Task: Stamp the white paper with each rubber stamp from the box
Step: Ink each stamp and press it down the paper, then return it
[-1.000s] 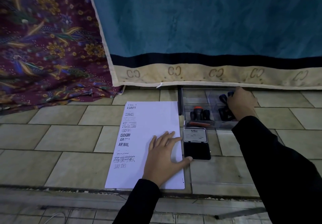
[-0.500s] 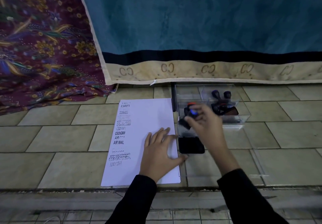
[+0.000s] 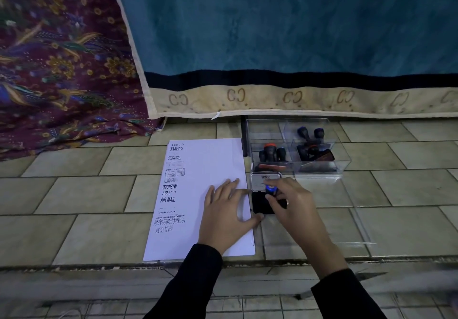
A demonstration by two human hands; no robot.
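A white paper [image 3: 210, 167] lies on the tiled floor, with several black stamp prints down its left side. My left hand [image 3: 226, 215] rests flat on its right half, fingers spread. To the right sits an open black ink pad [image 3: 260, 206] with its lid [image 3: 265, 181] raised. My right hand [image 3: 291, 202] grips a rubber stamp with a blue top [image 3: 271, 190] and holds it down on the pad. Behind the pad stands a clear plastic box [image 3: 319, 168] with compartments holding several more stamps [image 3: 271, 152].
The box's clear lid [image 3: 357, 224] lies flat on the tiles to the right of my right hand. A blue and beige cloth [image 3: 285, 46] and a purple floral cloth [image 3: 57, 65] hang behind. A step edge [image 3: 99, 264] runs just below the paper.
My right hand has left the box holding the blue-topped stamp and brought it down and left onto the ink pad. My left hand has stayed flat on the paper.
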